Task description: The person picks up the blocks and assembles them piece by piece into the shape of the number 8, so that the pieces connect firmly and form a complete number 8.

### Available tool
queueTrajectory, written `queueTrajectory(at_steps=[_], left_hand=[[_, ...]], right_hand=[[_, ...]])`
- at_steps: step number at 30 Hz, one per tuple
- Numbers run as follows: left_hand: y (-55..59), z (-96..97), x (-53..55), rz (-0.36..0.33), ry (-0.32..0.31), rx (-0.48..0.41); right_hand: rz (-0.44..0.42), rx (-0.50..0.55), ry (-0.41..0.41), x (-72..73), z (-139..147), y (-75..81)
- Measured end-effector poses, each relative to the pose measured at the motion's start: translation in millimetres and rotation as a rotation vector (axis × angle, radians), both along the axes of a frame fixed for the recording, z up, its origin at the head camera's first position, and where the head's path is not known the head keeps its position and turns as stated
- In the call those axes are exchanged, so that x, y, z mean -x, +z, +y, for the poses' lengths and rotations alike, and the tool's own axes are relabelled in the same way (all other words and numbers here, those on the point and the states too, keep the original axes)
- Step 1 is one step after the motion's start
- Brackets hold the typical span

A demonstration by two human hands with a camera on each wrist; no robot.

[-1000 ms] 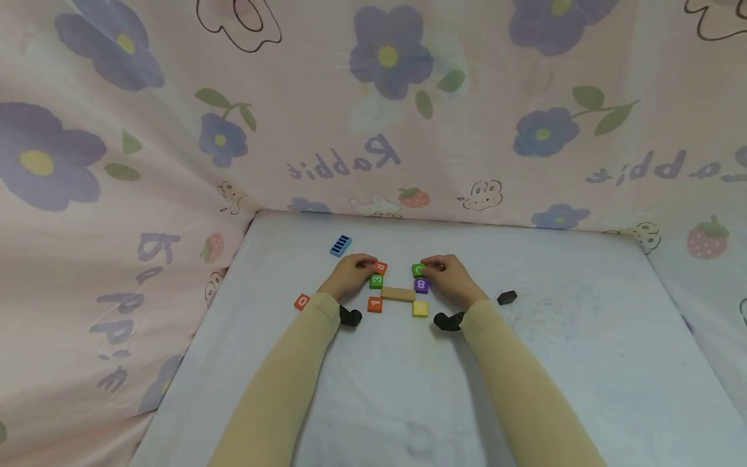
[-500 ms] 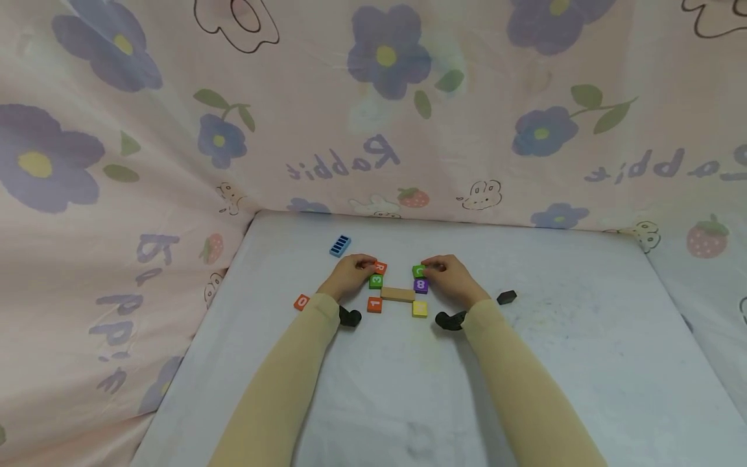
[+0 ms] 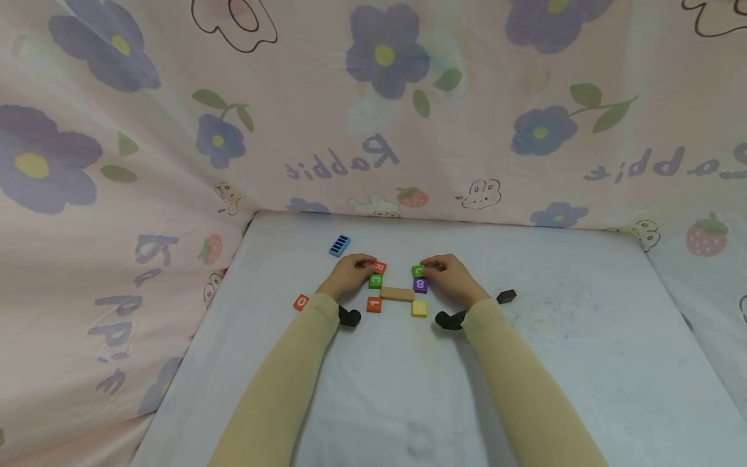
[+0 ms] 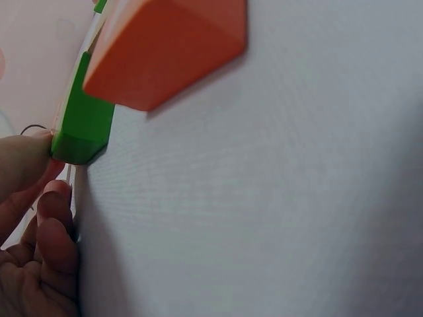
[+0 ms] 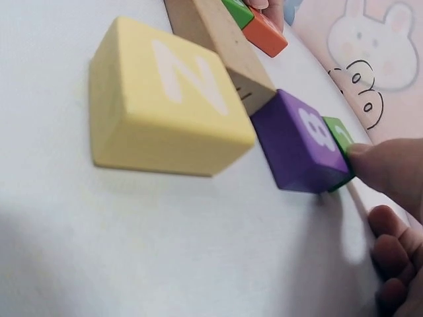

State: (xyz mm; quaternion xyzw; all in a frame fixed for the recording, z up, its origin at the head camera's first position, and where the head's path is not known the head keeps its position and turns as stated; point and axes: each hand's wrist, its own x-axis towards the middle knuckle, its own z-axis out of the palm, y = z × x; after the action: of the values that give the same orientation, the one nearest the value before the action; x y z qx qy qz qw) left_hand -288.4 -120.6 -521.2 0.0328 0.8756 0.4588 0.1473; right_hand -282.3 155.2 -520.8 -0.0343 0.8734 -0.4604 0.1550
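The left hand (image 3: 345,275) pinches the red R block (image 3: 380,266) in a narrow grip; the right hand (image 3: 454,279), likewise, the green C block (image 3: 417,271). Pushing too hard could skew the purple block (image 3: 420,286) just nearside of the right grip.

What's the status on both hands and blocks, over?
Left hand pinches red R block, beside green 3 block. Right hand pinches green block beside purple 8 block. Wooden bar between block columns. No obstruction seen.
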Motion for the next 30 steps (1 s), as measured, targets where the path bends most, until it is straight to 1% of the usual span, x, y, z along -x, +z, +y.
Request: queueTrajectory(at_steps=[12, 17, 20, 23, 27, 30], left_hand=[[-0.6, 2.0, 1.4, -0.016, -0.001, 0.006], [-0.3, 2.9, 2.2, 0.001, -0.008, 0.014], [0.0, 2.0, 1.8, 0.007, -0.017, 0.003], [0.1, -2.3, -0.5, 0.004, -0.003, -0.001], [1.3, -11.3, -6.9, -0.011, 0.024, -0.004], [2.2, -15.8, -10.0, -0.017, -0.016, -0.006]], right_hand=[[-0.01, -0.002, -0.012, 0.4, 2.6, -0.4], [0.002, -0.007, -0.003, 0.9, 3.4, -0.4], [0.005, -0.003, -0.006, 1.1, 3.8, -1.0], [-0.007, 0.004, -0.01, 1.6, 3.9, -2.6], [-0.022, 0.002, -0.006, 2.8, 3.8, -4.9], [-0.011, 0.002, -0.006, 3.1, 4.1, -4.0]])
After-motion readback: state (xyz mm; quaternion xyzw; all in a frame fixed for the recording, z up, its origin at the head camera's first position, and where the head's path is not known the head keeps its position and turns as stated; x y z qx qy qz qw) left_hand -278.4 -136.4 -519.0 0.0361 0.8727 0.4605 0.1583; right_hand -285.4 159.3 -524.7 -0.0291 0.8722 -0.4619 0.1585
